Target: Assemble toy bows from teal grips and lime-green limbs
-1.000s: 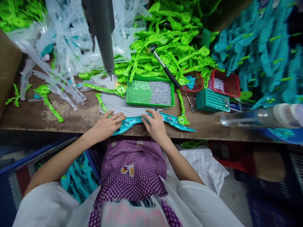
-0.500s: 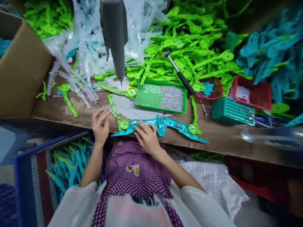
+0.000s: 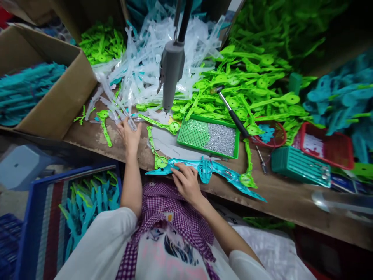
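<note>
A turquoise plastic bow-shaped shell (image 3: pixel 223 170) lies along the table's near edge, with a lime-green arm (image 3: pixel 161 161) at its left side and another lime-green arm (image 3: pixel 247 179) at its right. My right hand (image 3: pixel 186 182) is on the shell left of its centre block, fingers bent over its near edge. Farther left, my left hand (image 3: pixel 130 137) is stretched out with fingers apart, at the near ends of some translucent plastic strips (image 3: pixel 115 104). Its fingertips touch or nearly touch them; no grip on a strip is visible.
A grey electric screwdriver (image 3: pixel 171 74) hangs over the table. Behind the shell stands a green tray (image 3: pixel 194 134) of small metal pieces. A hammer (image 3: pixel 231 111) lies on piled lime-green arms (image 3: pixel 262 77). A cardboard box (image 3: pixel 62 103) stands left; red baskets (image 3: pixel 344 149) and a screwdriver (image 3: pixel 261 160) are right.
My left hand has moved forward from beside the shell to the translucent strips. My right hand stays on the shell. The camera view has shifted, showing more of the box at left.
</note>
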`<action>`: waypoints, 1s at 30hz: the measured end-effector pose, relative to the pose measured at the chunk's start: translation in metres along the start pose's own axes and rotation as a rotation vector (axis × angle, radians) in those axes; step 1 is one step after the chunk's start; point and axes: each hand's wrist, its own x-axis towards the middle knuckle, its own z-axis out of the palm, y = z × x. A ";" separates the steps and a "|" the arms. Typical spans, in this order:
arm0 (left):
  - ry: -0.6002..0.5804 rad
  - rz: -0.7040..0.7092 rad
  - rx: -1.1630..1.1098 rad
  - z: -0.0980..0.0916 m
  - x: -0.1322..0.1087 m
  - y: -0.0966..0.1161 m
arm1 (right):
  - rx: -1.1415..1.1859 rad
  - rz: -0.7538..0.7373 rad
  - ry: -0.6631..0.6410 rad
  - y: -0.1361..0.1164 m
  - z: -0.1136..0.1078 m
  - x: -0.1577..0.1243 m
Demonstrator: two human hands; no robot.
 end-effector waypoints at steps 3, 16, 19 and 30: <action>-0.138 0.049 0.199 -0.010 0.007 -0.016 | 0.059 0.020 0.005 0.003 -0.010 -0.003; 0.218 -0.014 -0.210 -0.016 0.005 -0.053 | 0.400 0.203 0.080 -0.021 -0.016 0.067; 0.299 -0.071 -0.434 -0.021 -0.027 -0.046 | 0.630 0.278 0.034 -0.044 0.003 0.110; -0.657 -0.247 -0.662 -0.097 -0.159 -0.050 | 0.383 0.192 -0.383 -0.054 0.021 0.055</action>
